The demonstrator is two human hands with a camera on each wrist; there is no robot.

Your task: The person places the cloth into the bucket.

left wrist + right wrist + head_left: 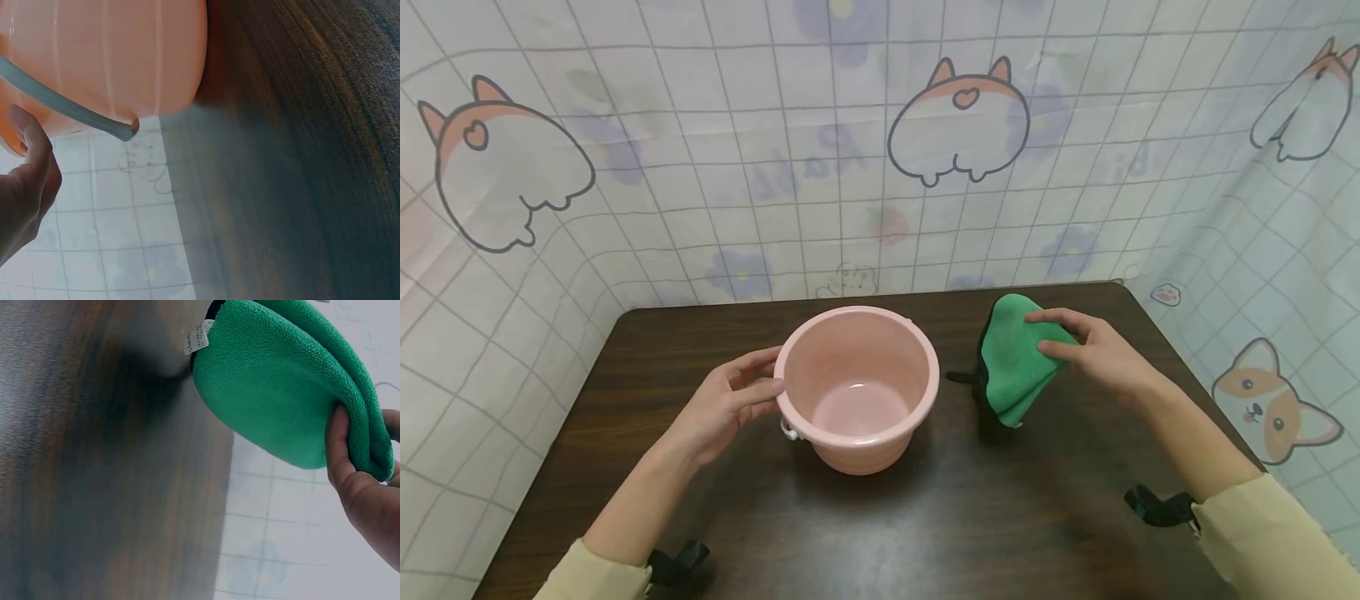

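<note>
Head view: the left hand (718,408), thumb and fingers apart, touches the side of the bucket (857,450), upright on the table (1000,517); the right hand (1101,354) pinches the green cloth (1013,362) over the table, right of the bucket.

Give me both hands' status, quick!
Left hand: open, touching the pink bucket near its rim.
Right hand: closed, pinching the green cloth.
</note>
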